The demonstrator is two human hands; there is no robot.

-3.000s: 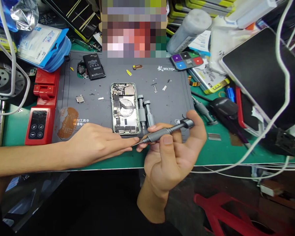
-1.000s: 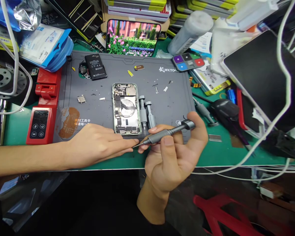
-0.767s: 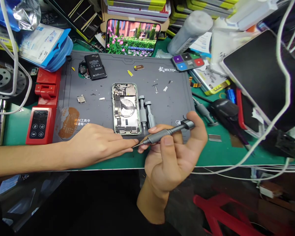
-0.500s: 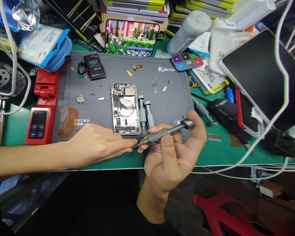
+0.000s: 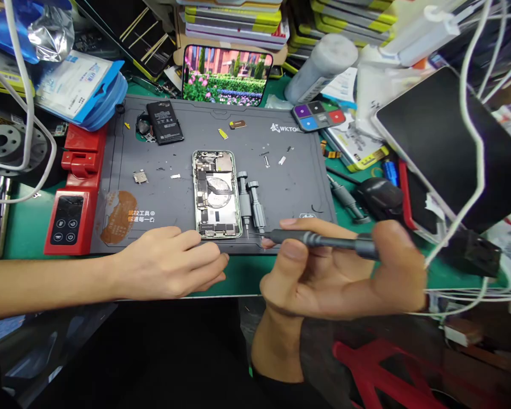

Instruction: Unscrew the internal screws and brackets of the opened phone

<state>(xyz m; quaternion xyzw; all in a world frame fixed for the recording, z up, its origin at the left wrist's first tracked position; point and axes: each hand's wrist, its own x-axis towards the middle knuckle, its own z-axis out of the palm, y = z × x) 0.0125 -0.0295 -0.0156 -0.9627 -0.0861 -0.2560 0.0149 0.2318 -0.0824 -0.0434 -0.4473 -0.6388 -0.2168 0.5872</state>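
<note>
My right hand point(image 5: 323, 284) is closed around a grey precision screwdriver point(image 5: 334, 241), which lies nearly level with its tip end to the left. My left hand point(image 5: 170, 264) rests over the mat's front edge with its fingers curled under; anything inside them is hidden. Just beyond the left fingers lies an opened phone point(image 5: 218, 196), its inner boards and round coil exposed. Two more grey screwdrivers, one next to the phone point(image 5: 244, 199) and one farther right point(image 5: 256, 205), lie side by side. A black phone battery point(image 5: 165, 122) sits at the mat's upper left.
Small metal parts point(image 5: 140, 176) and screws dot the grey mat point(image 5: 289, 187). A lit phone point(image 5: 227, 75) stands at the back. A red device point(image 5: 68, 221) flanks the left. Rightward are a grey bottle point(image 5: 321, 68), a black-faced tablet point(image 5: 447, 142) and a white cable point(image 5: 472, 125).
My right hand has swung right, taking the screwdriver away from my left fingertips, and the driver lies flatter. My left fingers have curled in from being stretched out.
</note>
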